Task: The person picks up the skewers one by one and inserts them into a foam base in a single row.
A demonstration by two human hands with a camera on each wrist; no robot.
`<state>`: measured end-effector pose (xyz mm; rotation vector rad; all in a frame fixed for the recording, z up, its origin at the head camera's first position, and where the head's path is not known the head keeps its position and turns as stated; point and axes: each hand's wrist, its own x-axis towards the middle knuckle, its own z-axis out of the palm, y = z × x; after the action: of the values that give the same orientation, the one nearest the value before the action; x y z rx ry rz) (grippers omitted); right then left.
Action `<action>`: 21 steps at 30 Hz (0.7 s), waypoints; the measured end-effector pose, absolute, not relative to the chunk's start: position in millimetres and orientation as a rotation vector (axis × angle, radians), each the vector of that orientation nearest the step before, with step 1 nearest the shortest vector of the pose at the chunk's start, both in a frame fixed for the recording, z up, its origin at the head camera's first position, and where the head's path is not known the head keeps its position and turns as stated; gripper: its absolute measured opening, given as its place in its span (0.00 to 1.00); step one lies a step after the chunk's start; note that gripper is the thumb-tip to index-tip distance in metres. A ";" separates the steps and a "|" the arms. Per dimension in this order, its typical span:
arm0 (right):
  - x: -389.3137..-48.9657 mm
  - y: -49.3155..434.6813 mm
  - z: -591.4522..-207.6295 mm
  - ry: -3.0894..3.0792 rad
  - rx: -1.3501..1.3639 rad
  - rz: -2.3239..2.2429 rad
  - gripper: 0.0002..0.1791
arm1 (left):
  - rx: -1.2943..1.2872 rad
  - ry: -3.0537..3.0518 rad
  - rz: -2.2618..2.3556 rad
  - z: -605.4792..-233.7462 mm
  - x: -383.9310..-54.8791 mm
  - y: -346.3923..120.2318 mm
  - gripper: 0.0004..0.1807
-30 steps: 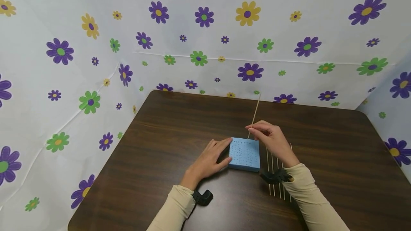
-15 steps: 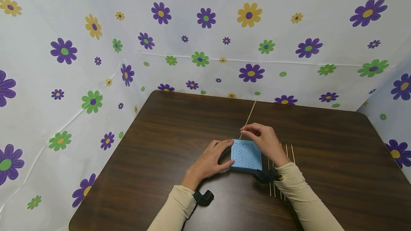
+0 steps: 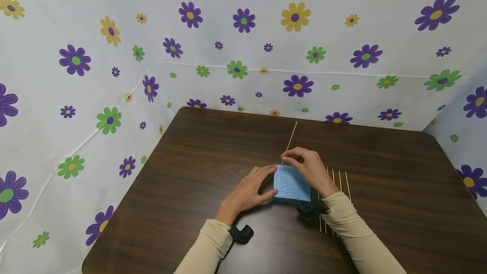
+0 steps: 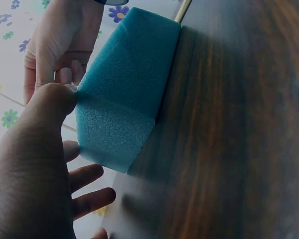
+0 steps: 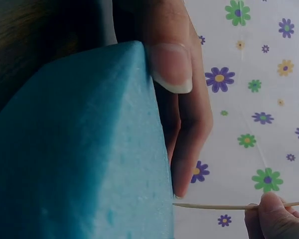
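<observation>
A square blue foam block (image 3: 291, 186), its top dotted with rows of small holes, lies on the table. My left hand (image 3: 246, 193) holds its left side, thumb by the near corner and index finger by the far corner. In the left wrist view, the other fingers spread along the side of the block (image 4: 124, 69). My right hand (image 3: 311, 170) pinches a thin wooden skewer (image 3: 291, 138) over the block's far left part. The skewer leans slightly away. In the right wrist view, the pointed end of the skewer (image 5: 214, 206) is right at the block's holed face (image 5: 139, 169).
Several more wooden skewers (image 3: 348, 183) lie side by side on the dark table (image 3: 213, 147), right of the block and partly under my right wrist. A white cloth with flowers (image 3: 266, 28) hangs behind the table's far edge.
My right hand has moved left with the skewer, from the block's far right part to its far left corner area. The skewer's upper end now stands lower. My left hand stays on the block.
</observation>
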<state>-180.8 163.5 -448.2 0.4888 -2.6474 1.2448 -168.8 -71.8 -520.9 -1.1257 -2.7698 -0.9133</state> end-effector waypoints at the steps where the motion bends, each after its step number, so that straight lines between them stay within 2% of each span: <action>1: -181.0 163.0 -448.8 -2.650 0.492 1.242 0.06 | -1.130 -2.774 -0.922 -520.9 -168.8 -71.9 0.39; 21: -180.0 157.8 -452.8 -2.683 0.544 1.101 0.06 | -1.117 -2.827 -0.991 -520.2 -167.3 -72.2 0.38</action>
<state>-180.0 157.8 -452.8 0.5440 -2.6829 1.1015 -167.3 -72.2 -520.2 -1.1169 -2.8275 -0.9906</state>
